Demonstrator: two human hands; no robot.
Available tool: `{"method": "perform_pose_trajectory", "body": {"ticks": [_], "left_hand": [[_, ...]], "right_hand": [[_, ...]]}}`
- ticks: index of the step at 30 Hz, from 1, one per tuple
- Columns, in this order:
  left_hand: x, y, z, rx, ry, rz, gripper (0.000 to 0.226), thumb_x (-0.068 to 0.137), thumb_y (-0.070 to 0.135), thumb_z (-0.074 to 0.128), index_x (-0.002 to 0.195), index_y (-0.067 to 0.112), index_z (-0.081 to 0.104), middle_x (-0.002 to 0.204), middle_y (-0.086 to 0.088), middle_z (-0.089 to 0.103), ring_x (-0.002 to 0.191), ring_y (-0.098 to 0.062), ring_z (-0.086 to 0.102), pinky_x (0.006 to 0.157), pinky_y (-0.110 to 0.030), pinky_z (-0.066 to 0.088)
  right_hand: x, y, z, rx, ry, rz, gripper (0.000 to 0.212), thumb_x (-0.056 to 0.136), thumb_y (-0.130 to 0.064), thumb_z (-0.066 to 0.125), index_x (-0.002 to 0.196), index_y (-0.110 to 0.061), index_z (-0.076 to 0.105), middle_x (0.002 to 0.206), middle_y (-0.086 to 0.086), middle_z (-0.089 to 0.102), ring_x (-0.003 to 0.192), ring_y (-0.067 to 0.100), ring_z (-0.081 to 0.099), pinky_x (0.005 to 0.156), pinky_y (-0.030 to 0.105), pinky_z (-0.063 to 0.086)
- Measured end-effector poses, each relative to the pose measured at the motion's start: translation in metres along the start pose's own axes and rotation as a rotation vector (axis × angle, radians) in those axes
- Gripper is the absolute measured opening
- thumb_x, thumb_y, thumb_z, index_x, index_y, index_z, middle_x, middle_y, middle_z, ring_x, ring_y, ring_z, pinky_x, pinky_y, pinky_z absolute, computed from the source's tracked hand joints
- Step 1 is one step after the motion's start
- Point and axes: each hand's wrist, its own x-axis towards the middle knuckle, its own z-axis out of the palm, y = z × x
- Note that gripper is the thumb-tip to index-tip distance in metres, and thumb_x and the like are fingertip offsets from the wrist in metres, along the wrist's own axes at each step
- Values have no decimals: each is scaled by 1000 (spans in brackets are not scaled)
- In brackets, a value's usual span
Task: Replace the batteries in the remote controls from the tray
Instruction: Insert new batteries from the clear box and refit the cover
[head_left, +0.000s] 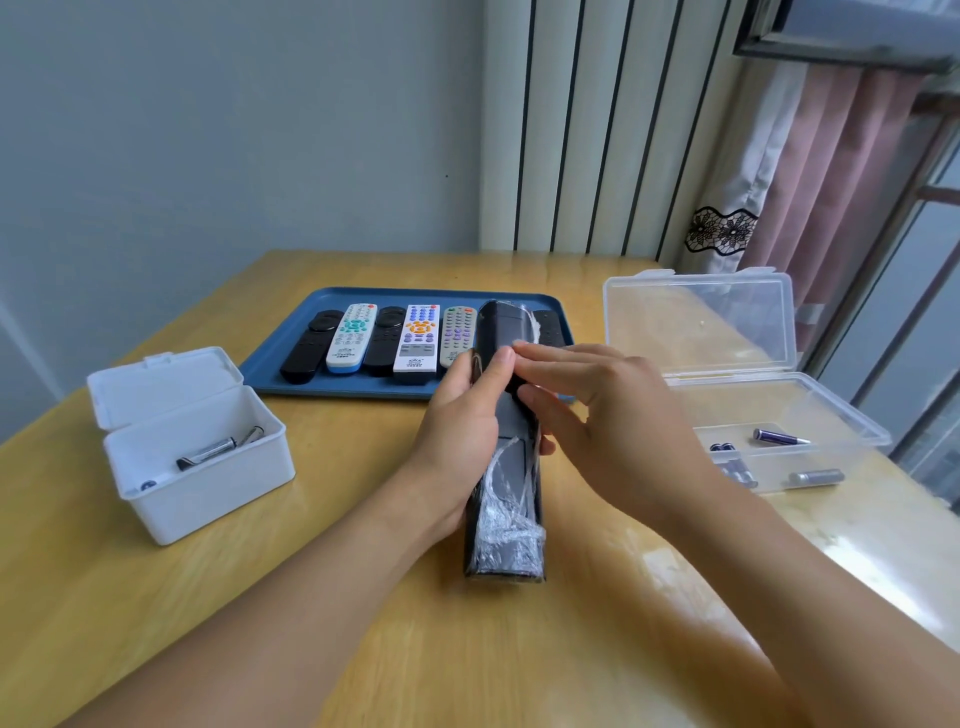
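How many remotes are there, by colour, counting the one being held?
Black: 4, two on the tray, one mostly hidden at the tray's right end, one in the left hand
White: 2
Grey: 1
Total: 7

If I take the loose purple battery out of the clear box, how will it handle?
The purple battery is a smooth cylinder lying on its side, so it will probably roll if nudged. It looks rigid and likely slick. The clear box walls should contain it.
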Motion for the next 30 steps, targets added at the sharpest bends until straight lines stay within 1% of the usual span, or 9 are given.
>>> {"method": "perform_pose_trajectory", "body": {"ticks": [5,8,13,15,18,21,25,28,30], "left_hand": [[6,-3,-8,-47,48,-49,28,105,30,48,121,12,61,108,-17,74,88,-27,73,61,-34,60],[9,-2,-11,-21,5,-67,31,106,30,46,122,9,60,109,-24,71,88,-31,72,67,-39,62],[11,13,-15,215,-220,-38,27,97,25,61,121,13,61,87,-13,71,71,-27,68,63,-36,58],[9,19,-17,283,-326,-28,31,94,16,65,125,18,60,93,-16,73,72,-29,68,63,-37,58],[6,24,-17,316,-388,5,33,94,11,63,126,19,59,94,-21,72,72,-32,68,63,-40,60],[3,28,-16,330,-403,51,33,95,11,63,127,18,58,95,-23,72,72,-35,68,64,-42,60],[2,29,-16,439,-331,166,27,93,20,68,120,20,62,89,-14,74,75,-35,72,66,-42,60],[10,22,-23,706,-143,428,25,88,40,73,109,27,67,82,5,72,72,-17,68,66,-40,57],[18,14,-29,730,21,514,37,89,46,71,120,29,64,103,14,70,95,-3,64,83,-30,53]], "right_hand": [[-2,0,5,-123,-203,1,44,104,-41,38,144,-32,52,150,-17,49,130,17,48,96,40,51],[-2,1,4,-79,-206,5,40,105,-37,43,143,-31,53,150,-14,49,133,14,47,102,37,48],[10,5,-11,155,130,306,45,91,-35,69,134,-22,60,118,-10,65,94,6,64,77,29,56],[15,10,-18,261,115,416,47,92,-34,70,135,-20,59,112,-10,67,82,7,64,71,29,52],[17,11,-25,622,35,433,18,95,-18,67,113,-13,69,73,-8,66,58,10,57,52,27,45],[17,10,-30,720,32,399,9,94,-12,68,102,-8,70,68,5,63,56,16,55,49,29,45],[18,4,-35,752,129,353,9,95,-9,66,102,-5,70,67,6,65,54,17,59,49,28,49],[17,-7,-42,628,268,204,8,93,-7,68,101,-9,67,76,7,70,57,21,65,52,33,55],[16,-16,-42,434,365,90,15,91,-6,70,103,-13,64,85,7,71,64,21,69,56,31,58]]}}
